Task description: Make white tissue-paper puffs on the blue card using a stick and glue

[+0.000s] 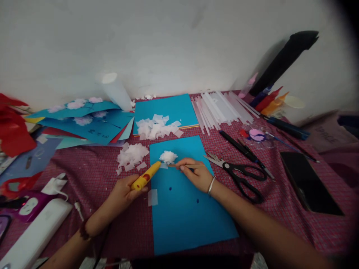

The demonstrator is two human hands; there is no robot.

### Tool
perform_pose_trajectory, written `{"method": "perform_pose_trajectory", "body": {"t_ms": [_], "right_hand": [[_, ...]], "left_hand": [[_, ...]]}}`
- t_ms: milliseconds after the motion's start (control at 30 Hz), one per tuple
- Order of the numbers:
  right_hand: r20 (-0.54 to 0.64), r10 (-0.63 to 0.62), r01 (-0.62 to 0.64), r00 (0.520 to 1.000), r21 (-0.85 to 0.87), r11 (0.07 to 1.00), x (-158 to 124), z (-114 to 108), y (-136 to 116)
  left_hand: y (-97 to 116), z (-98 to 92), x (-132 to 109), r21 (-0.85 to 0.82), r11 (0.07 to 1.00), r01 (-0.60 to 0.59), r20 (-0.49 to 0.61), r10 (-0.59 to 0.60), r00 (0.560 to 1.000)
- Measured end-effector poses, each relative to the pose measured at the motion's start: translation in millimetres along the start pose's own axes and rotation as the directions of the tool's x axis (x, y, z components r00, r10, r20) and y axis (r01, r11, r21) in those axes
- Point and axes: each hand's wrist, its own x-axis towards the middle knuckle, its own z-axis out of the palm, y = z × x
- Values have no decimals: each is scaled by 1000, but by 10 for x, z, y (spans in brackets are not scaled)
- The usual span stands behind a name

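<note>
My left hand (126, 190) is closed around a yellow glue gun (146, 177), its nozzle pointing up and right. Pinched in my right hand (196, 175) is a thin pointed stick (179, 165), whose tip touches or nearly touches a small square of white paper. Just beyond both tips, a fluffy white paper flower (168, 156) sits on a blue sheet (193, 228). Two dark blue dots mark the sheet lower down. One loose paper square (153, 197) overlaps its left edge. A pile of white paper squares (132, 156) lies left of the sheet.
Scissors (238, 172) lie open at the right, near a black pen (238, 145) and a phone (311, 183). Translucent glue sticks (221, 108) are behind. More squares (157, 127) rest on stacked blue sheets (168, 104). A white power strip (36, 235) is at lower left.
</note>
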Motion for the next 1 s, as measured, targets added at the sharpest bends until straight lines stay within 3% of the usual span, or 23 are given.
{"method": "perform_pose_trajectory", "body": {"t_ms": [133, 267, 400, 533, 633, 700, 767, 867, 933, 1000], "right_hand": [[12, -33, 34, 999, -48, 998, -1, 8, 2], [2, -9, 9, 1000, -49, 999, -42, -5, 21], [26, 47, -45, 999, -58, 997, -32, -12, 101], [34, 41, -40, 999, -52, 998, -31, -2, 100], [26, 17, -16, 1000, -22, 1000, -30, 10, 69], [25, 4, -4, 1000, 5, 1000, -24, 19, 59], [26, 0, 0, 1000, 7, 1000, -17, 28, 61], [16, 1, -1, 1000, 12, 1000, -15, 39, 73], [10, 4, -4, 1000, 28, 1000, -19, 43, 76], [5, 9, -10, 1000, 49, 999, -24, 40, 71]], "left_hand": [[-11, -88, -177, 10, 999, 44, -177, -42, 983], [-20, -327, -510, 190, 965, 181, -394, -94, 914], [-136, -485, -723, 484, 754, 444, -529, -152, 835], [-369, -553, -688, 582, 579, 571, -568, -212, 795], [-447, -662, -525, 570, 561, 600, -587, -233, 775], [-377, -710, -385, 561, 564, 606, -617, -204, 760], [-212, -662, -236, 589, 623, 515, -588, -106, 802], [95, -379, 11, 520, 850, 90, -315, 93, 944], [247, -137, 196, 314, 946, -76, -208, 146, 967], [324, 55, 382, 221, 969, -108, -179, 149, 972]]}}
